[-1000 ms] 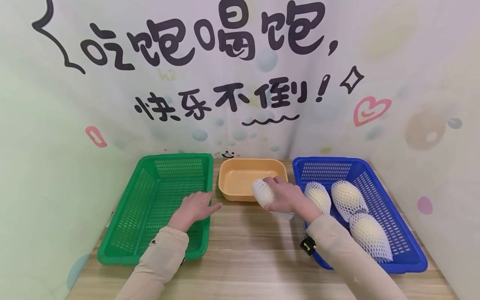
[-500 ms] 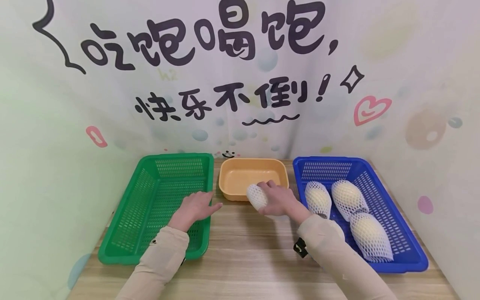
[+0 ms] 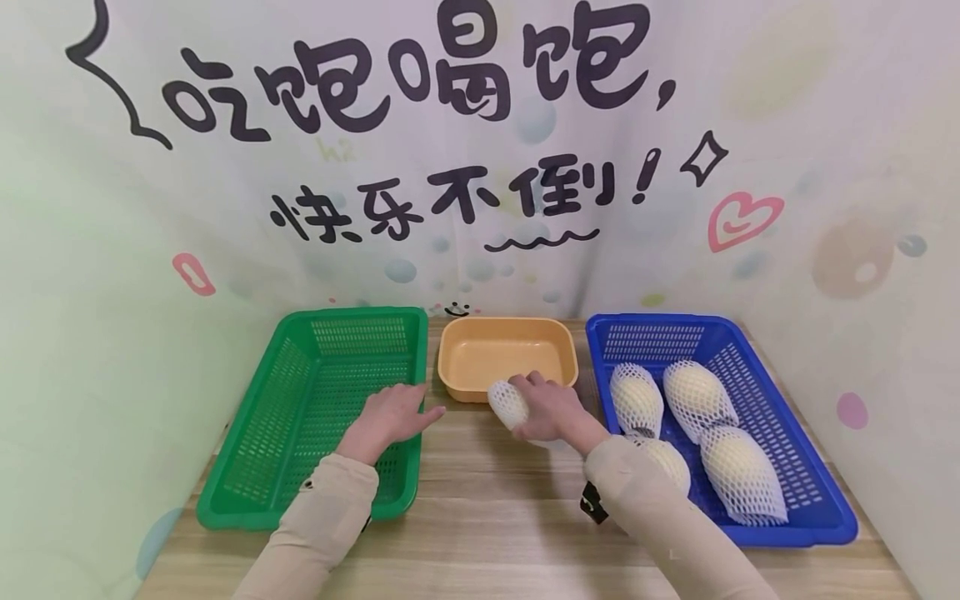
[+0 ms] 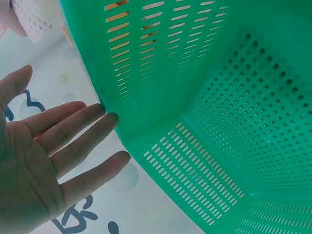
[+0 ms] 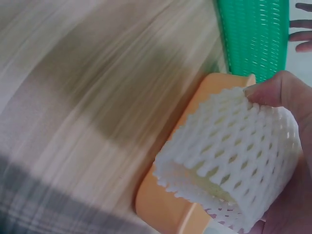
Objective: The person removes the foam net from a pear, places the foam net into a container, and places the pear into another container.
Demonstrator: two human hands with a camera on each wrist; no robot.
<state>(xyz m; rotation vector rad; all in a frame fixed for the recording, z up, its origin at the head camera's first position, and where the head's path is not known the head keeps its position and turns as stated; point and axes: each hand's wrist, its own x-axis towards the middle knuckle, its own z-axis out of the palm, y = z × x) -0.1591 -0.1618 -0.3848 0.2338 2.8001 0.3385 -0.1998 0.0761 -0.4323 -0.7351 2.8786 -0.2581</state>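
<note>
My right hand (image 3: 551,410) grips a pale yellow fruit in a white foam net (image 3: 507,405) above the table, just in front of the orange plastic box (image 3: 468,388). Seen from the right wrist, the thumb presses the foam net (image 5: 234,141) and its open end faces the camera; the fruit's kind is mostly hidden by it. My left hand (image 3: 392,415) hovers by the right rim of the green basket (image 3: 352,313). In the left wrist view the fingers of the left hand (image 4: 44,156) are straight and spread, fingertips right at the basket's rim, palm bare.
On the right stands a blue basket (image 3: 813,533) with several fruits in white foam nets, one a netted fruit (image 3: 742,475) near the front. The green basket stands on the left. A wood-grain table (image 3: 495,533) carries everything, with a printed cloth wall (image 3: 645,275) close behind.
My right hand has drifted left and slightly towards me with the netted fruit. More of the fruits in the blue basket now show beside the right sleeve. The left hand has stayed put.
</note>
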